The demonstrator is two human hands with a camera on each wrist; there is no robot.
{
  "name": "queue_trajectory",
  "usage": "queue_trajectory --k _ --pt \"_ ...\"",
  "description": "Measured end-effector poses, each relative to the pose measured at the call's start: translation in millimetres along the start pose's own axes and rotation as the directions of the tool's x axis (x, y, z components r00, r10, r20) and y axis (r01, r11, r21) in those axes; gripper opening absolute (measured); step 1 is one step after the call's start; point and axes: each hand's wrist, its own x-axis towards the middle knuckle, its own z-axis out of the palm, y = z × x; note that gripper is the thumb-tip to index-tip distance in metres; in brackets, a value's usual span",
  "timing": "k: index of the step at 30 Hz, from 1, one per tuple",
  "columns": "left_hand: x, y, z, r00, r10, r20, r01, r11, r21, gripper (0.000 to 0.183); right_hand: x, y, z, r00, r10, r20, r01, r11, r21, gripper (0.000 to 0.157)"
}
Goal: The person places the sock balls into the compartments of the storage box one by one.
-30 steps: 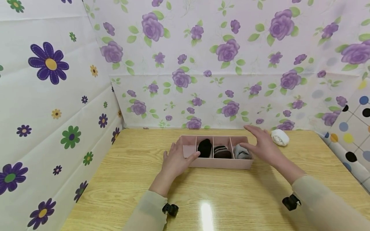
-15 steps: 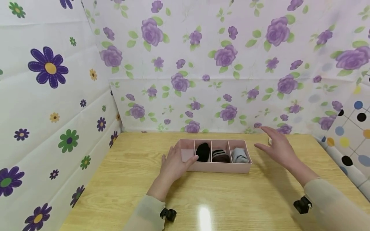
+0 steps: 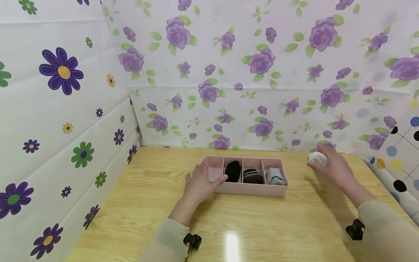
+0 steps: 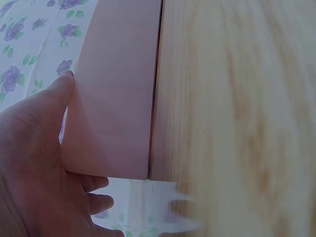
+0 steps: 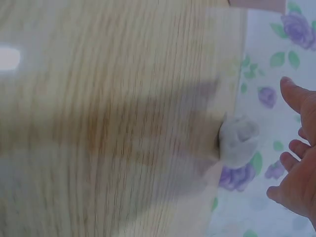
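Observation:
A pink divided box [image 3: 252, 189] lies lengthwise on the table. From left, its compartments show a bare floor, a black rolled sock [image 3: 232, 171], a brown striped sock [image 3: 253, 177] and a grey sock [image 3: 275, 176]. My left hand [image 3: 199, 185] holds the box's left end, thumb at the front rim and fingers around the end wall [image 4: 111, 108]. To the right of the box, a white rolled sock [image 3: 316, 159] sits near the table's back edge. Around it my right hand [image 3: 338, 168] spreads thumb and fingers; the right wrist view shows a gap between hand and sock.
The wooden table [image 3: 157, 218] ends at the back against a rose-patterned cloth wall [image 3: 235, 120]. A daisy-patterned cloth [image 3: 55, 120] borders the left side, and a dotted cloth [image 3: 404, 163] the right.
My right hand has moved right, away from over the box's right end, to the white sock. My left hand stays at the box's left end. The head view has shifted slightly.

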Motion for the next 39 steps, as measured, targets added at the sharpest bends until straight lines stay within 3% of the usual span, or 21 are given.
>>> queue_trajectory --k 11,17,27,39 --pt "1.2 0.4 1.7 1.0 -0.001 0.005 0.001 1.0 0.008 0.118 3.6 34.3 -1.6 0.995 0.061 0.074 -0.064 0.997 0.044 0.077" --pt "-0.2 1.9 1.5 1.0 -0.003 0.008 0.003 1.0 0.009 0.118 4.9 47.4 -0.8 0.988 0.093 0.119 -0.098 0.995 0.03 0.088" --pt "-0.9 0.2 3.2 1.0 -0.011 0.015 0.011 1.0 0.007 0.118 12.2 61.0 9.7 0.981 0.092 0.169 -0.1 0.994 0.04 0.098" --pt "1.6 -1.8 2.7 1.0 -0.005 0.008 0.004 1.0 0.015 0.119 19.3 63.0 21.0 0.981 0.069 0.183 -0.084 0.994 0.073 0.093"
